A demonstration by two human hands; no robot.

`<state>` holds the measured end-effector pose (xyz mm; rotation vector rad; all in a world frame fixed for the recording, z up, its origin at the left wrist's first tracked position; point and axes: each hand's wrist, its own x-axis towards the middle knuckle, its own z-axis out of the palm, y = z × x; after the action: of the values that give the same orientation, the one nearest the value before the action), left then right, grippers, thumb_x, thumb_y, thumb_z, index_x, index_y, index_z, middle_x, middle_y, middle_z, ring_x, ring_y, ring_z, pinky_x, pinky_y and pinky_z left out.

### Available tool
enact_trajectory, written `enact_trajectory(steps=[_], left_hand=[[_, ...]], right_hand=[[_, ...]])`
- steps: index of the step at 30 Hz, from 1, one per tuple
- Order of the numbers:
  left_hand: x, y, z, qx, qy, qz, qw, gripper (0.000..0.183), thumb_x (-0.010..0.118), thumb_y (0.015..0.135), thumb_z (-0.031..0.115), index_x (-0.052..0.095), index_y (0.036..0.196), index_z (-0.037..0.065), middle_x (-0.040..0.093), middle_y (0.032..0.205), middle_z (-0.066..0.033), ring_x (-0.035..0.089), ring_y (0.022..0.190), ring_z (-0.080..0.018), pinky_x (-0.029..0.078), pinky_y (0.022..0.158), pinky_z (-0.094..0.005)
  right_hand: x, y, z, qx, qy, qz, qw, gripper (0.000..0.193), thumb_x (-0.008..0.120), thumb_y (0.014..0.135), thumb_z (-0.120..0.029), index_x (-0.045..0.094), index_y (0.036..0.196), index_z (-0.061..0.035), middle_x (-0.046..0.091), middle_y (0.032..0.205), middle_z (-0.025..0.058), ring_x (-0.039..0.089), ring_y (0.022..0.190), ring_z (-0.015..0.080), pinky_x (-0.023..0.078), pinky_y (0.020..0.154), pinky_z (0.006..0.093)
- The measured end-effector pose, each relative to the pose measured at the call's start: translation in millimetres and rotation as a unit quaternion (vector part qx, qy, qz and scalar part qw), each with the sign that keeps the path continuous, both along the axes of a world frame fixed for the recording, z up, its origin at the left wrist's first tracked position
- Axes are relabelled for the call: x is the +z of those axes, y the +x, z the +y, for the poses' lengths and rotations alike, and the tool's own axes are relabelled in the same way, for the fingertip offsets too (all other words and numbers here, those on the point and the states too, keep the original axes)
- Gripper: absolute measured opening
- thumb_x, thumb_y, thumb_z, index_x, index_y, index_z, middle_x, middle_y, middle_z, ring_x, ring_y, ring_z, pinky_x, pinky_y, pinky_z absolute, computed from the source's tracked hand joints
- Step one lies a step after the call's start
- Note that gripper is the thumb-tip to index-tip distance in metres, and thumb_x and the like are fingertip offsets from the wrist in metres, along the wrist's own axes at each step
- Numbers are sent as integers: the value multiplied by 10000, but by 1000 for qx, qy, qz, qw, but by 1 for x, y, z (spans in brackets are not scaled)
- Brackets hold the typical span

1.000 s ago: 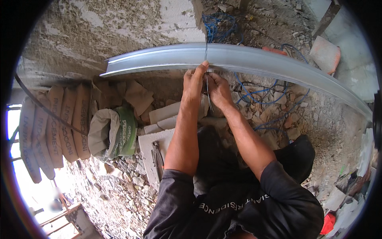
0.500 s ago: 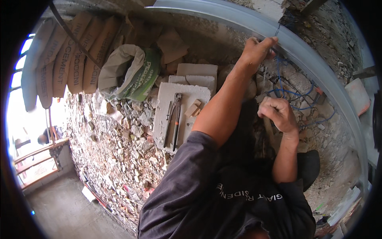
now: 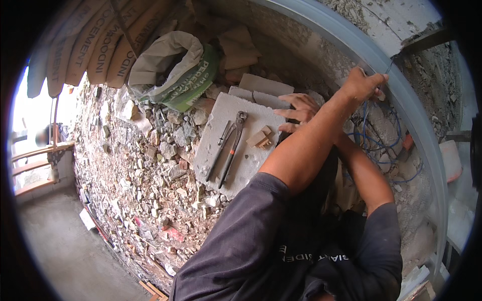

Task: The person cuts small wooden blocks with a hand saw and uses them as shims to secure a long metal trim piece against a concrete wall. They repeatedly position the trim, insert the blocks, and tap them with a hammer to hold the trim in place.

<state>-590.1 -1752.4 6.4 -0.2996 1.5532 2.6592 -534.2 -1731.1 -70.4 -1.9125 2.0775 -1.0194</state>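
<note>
At the curved grey metal channel (image 3: 401, 90), my left hand (image 3: 362, 83) pinches a thin wire (image 3: 390, 66). My right hand (image 3: 297, 111) passes beneath the left forearm, fingers spread, at the right edge of a pale block (image 3: 206, 163). It holds nothing that I can see. Pincers (image 3: 232, 149) with dark and orange handles lie on this block, beside a thin metal rod (image 3: 217, 150). Small wood pieces (image 3: 259, 138) rest there too, just left of my right fingers. A tangle of blue string (image 3: 370, 142) lies below my left hand.
More pale blocks (image 3: 261, 84) lie behind. An open green and white sack (image 3: 188, 90) stands on rubble (image 3: 145, 175) to the left, below stacked brown paper sacks (image 3: 103, 45). A red-ended object (image 3: 406, 143) sits among the string. The concrete floor (image 3: 65, 246) begins at lower left.
My right hand has moved left from beside the string, under my left arm, to the blocks, and its fingers have opened out. My left hand still pinches the wire. The view has shifted.
</note>
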Motion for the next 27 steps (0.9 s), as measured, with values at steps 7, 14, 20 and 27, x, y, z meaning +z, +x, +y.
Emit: enact_trajectory(steps=[7, 14, 20, 27], left_hand=[[-1, 2, -3, -3, -2, -31, 1000, 379, 657, 791, 253, 587, 938, -89, 608, 863, -121, 590, 665, -163, 517, 542, -295], [1, 2, -6, -10, -4, -44, 999, 374, 670, 788, 269, 584, 932, -65, 600, 857, -104, 589, 688, -165, 502, 569, -293], [5, 1, -1, -34, 0, -39, 999, 344, 663, 798, 259, 582, 947, -41, 602, 882, -92, 581, 717, -153, 479, 581, -281], [0, 6, -5, -12, -21, -58, 998, 316, 655, 799, 263, 573, 958, 2, 605, 869, -58, 579, 724, -131, 465, 603, -281]], right_hand=[[-12, 31, -45, 103, -59, 22, 993, 400, 659, 754, -456, 674, 1013, -152, 453, 1299, 140, 389, 1225, 313, 268, 1025, 454], [-30, 36, -34, 62, -64, -64, 994, 327, 658, 775, -363, 622, 921, -73, 494, 1214, 123, 378, 1238, 294, 254, 1028, 457], [10, 20, 85, -203, 159, -295, 920, 293, 673, 782, -215, 567, 990, -37, 595, 947, 125, 575, 940, 264, 448, 810, 363], [175, -16, 152, -342, -19, -75, 936, 233, 639, 814, -98, 600, 1031, -21, 610, 949, 120, 603, 890, 242, 479, 798, 332]])
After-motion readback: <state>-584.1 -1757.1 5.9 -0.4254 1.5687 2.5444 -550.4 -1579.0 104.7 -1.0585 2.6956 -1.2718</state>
